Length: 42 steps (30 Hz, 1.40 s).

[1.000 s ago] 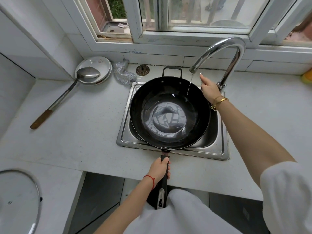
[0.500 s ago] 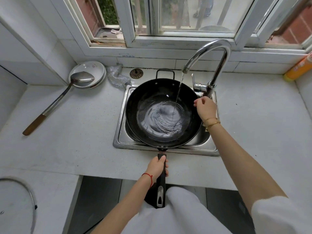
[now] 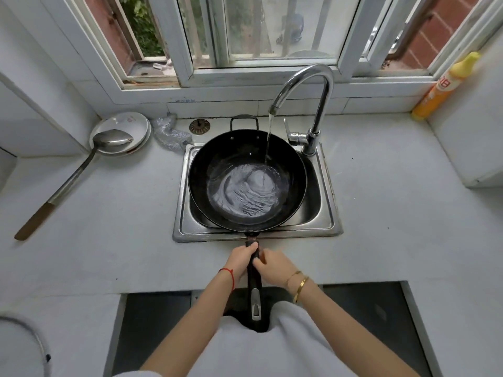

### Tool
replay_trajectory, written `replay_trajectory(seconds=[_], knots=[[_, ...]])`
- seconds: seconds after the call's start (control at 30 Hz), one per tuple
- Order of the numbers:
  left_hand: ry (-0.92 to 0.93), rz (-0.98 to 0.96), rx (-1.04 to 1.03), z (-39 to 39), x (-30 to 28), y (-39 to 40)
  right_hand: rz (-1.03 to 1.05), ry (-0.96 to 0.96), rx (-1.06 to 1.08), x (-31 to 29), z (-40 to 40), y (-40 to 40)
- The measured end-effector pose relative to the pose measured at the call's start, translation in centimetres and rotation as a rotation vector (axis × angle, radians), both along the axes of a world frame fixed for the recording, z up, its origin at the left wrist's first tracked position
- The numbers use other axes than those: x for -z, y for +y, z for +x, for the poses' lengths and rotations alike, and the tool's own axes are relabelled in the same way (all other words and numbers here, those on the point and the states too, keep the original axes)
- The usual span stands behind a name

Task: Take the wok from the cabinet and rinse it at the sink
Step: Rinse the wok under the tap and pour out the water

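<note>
Wok (image 3: 246,159) sat over the sink (image 3: 325,213), its rim covering most of the basin, long handle (image 3: 253,281) sticking out past the front edge of the counter (image 3: 109,213) toward the person. Tap (image 3: 304,85) at back-right corner of sink was running; stream hit the inside of the wok right of ctr, water swirling in the bottom. Left hand (image 3: 239,261) was wrapped round the handle near the wok end, red string on wrist. Right hand (image 3: 273,266) gripped the same handle from the other side, fingers curled on it, two gold bangles on wrist. Both hands close together, touching. Ladle (image 3: 73,175) lay on counter at left, bowl resting on a plate (image 3: 136,123) near the back edge. Scrubber (image 3: 170,131) & drain plug (image 3: 199,126) sat behind the sink. Yellow bottle (image 3: 441,88) leaned in back-right corner. Glass lid (image 3: 27,346) showed at front-left.
</note>
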State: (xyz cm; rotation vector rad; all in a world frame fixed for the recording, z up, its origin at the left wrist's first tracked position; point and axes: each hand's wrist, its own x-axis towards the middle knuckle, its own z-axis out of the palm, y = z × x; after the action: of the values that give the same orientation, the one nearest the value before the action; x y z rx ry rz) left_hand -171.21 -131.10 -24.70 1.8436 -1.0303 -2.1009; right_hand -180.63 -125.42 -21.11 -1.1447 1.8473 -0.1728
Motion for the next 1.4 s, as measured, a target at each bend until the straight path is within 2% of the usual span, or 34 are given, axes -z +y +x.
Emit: replay_trajectory(seconds=[0.13,0.3,0.4,0.5,0.77,1.1,1.23,1.4], knots=[[0.075,0.058,-0.04,-0.1,-0.1,-0.1,0.024,-0.129,0.102,0.2,2.4,0.8],[0.154,0.14,-0.043,-0.1,-0.9,0.1,0.053,-0.37,0.618,2.0,4.3,0.8],[0.162,0.135,-0.004,0.1,-0.9,0.0,0.035,-0.428,0.757,2.4,4.9,0.6],[0.205,0.129,0.005,0.5,-0.6,0.0,0.004,-0.369,0.835,2.5,5.3,0.7],[0.284,0.028,-0.037,-0.2,-0.6,1.3,-0.101,-0.19,0.808,1.0,5.1,1.6],[0.427,0.11,-0.091,-0.5,-1.1,2.0,-0.243,-0.079,0.75,0.0,4.8,2.7],[0.387,0.004,-0.028,-0.6,-1.6,2.1,-0.281,-0.103,0.73,0.1,4.3,2.8],[0.212,-0.238,0.032,-0.8,-2.6,2.3,-0.253,-0.285,0.77,0.1,3.9,2.7]])
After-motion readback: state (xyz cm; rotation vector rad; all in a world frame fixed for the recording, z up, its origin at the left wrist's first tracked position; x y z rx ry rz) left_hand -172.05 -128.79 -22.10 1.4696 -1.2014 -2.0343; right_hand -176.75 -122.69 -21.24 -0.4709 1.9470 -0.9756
